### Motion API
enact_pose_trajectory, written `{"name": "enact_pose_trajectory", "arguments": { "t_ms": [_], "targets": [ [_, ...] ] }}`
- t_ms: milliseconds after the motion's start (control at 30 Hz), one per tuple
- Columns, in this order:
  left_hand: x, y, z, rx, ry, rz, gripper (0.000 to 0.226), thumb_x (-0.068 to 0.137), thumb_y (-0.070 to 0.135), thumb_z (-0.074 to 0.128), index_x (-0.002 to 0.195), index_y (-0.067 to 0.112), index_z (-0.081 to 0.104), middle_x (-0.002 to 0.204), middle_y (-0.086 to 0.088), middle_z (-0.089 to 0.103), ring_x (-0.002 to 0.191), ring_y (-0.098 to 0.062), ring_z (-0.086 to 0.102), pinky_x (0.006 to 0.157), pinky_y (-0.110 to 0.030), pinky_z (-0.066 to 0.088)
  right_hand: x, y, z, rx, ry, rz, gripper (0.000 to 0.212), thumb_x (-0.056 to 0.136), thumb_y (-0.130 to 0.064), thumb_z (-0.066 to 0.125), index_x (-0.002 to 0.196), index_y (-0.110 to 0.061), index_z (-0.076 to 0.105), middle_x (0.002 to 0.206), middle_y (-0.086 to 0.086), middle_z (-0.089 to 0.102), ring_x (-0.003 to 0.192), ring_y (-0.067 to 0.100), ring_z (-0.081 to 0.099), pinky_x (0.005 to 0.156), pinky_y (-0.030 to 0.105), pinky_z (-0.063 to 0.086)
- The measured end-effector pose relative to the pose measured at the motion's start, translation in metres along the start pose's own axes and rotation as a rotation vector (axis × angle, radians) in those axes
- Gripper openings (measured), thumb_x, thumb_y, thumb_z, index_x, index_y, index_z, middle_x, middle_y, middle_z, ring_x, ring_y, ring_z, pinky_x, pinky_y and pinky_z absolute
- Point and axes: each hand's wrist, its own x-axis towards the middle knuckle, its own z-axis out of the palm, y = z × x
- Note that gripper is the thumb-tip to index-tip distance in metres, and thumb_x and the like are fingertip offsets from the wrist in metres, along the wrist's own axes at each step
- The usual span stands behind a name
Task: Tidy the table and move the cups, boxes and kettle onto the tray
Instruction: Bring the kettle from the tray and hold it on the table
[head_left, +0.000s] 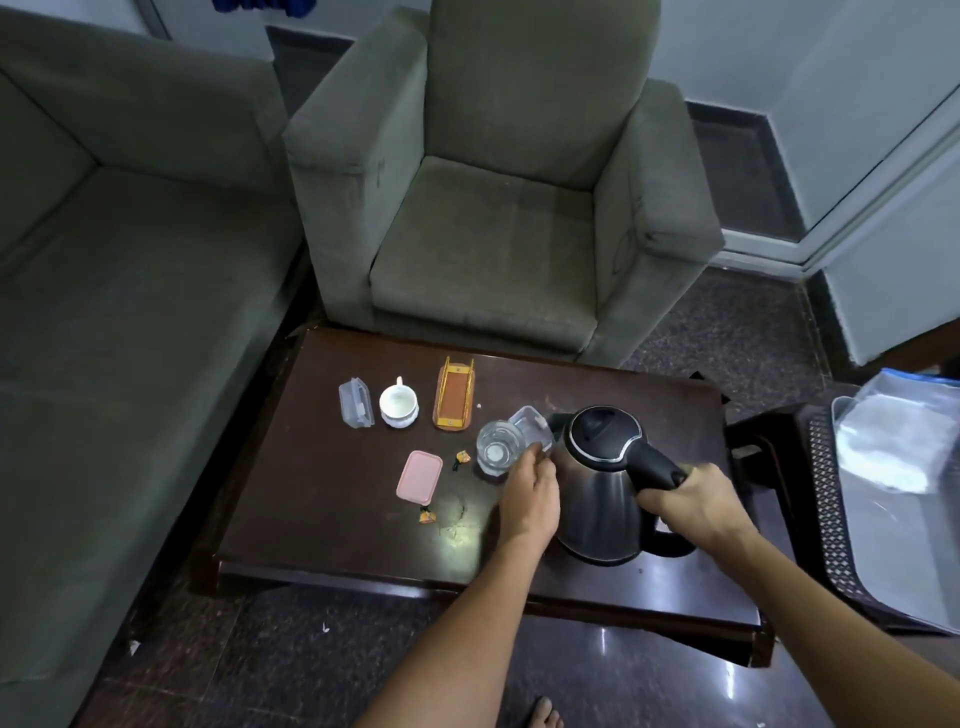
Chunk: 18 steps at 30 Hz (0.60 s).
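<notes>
A steel kettle (597, 499) with a black lid stands on the dark wooden table (332, 519). My right hand (691, 501) grips its black handle. My left hand (530, 499) rests against the kettle's left side, fingertips touching a clear glass (493, 449). A clear plastic box (532, 423) lies behind the glass. Further left sit a white cup (398, 407), a clear lidded box (356, 404), a pink box (419, 476) and a small orange-brown tray (454, 395).
Two orange candy wrappers (461, 457) (427, 516) lie near the pink box. A large metal tray (898, 519) rests on a dark stool at the right. A grey armchair (498, 208) and a sofa (104, 286) border the table. My bare foot (543, 714) shows below.
</notes>
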Motion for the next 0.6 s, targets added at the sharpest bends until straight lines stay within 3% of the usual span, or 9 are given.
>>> {"name": "enact_pose_trajectory", "arguments": {
  "t_ms": [200, 367, 500, 533, 600],
  "targets": [
    [-0.014, 0.031, 0.036, -0.050, -0.044, 0.051, 0.037, 0.104, 0.024, 0.043, 0.133, 0.027, 0.064, 0.135, 0.004, 0.065, 0.126, -0.016, 0.056, 0.096, -0.025, 0.036, -0.004, 0.028, -0.037, 0.099, 0.047, -0.002, 0.027, 0.052, -0.026, 0.074, 0.062, -0.004, 0.063, 0.049, -0.002, 0.059, 0.048, 0.014, 0.057, 0.052, 0.030, 0.046],
    [-0.026, 0.051, 0.076, -0.052, -0.066, 0.120, 0.044, 0.102, 0.015, 0.042, 0.139, 0.024, 0.063, 0.138, 0.002, 0.064, 0.129, -0.017, 0.055, 0.108, -0.029, 0.041, -0.004, 0.060, -0.075, 0.159, 0.094, -0.033, 0.029, 0.045, -0.033, 0.070, 0.055, -0.008, 0.060, 0.043, -0.006, 0.054, 0.038, 0.004, 0.048, 0.039, 0.020, 0.039],
    [-0.038, 0.062, 0.121, -0.037, -0.112, 0.135, 0.048, 0.100, 0.012, 0.040, 0.138, 0.027, 0.064, 0.120, 0.011, 0.063, 0.113, -0.008, 0.053, 0.089, -0.009, 0.039, -0.003, 0.091, -0.110, 0.189, 0.093, -0.032, 0.027, 0.049, -0.028, 0.072, 0.060, -0.005, 0.062, 0.048, -0.003, 0.056, 0.043, 0.010, 0.053, 0.048, 0.030, 0.047],
    [-0.041, 0.064, 0.133, -0.043, -0.124, 0.133, 0.048, 0.100, 0.011, 0.039, 0.139, 0.025, 0.064, 0.124, 0.009, 0.064, 0.115, -0.008, 0.053, 0.093, -0.008, 0.039, -0.004, 0.099, -0.120, 0.202, 0.092, -0.022, 0.026, 0.052, -0.025, 0.073, 0.062, -0.003, 0.062, 0.049, -0.002, 0.057, 0.046, 0.013, 0.057, 0.049, 0.033, 0.051],
    [-0.046, 0.070, 0.158, -0.051, -0.134, 0.128, 0.048, 0.100, 0.008, 0.039, 0.140, 0.020, 0.063, 0.137, 0.001, 0.064, 0.127, -0.013, 0.053, 0.111, -0.024, 0.040, -0.004, 0.114, -0.140, 0.233, 0.096, -0.008, 0.020, 0.055, -0.019, 0.073, 0.062, -0.004, 0.062, 0.049, -0.002, 0.057, 0.046, 0.013, 0.060, 0.045, 0.030, 0.054]
  ]
}}
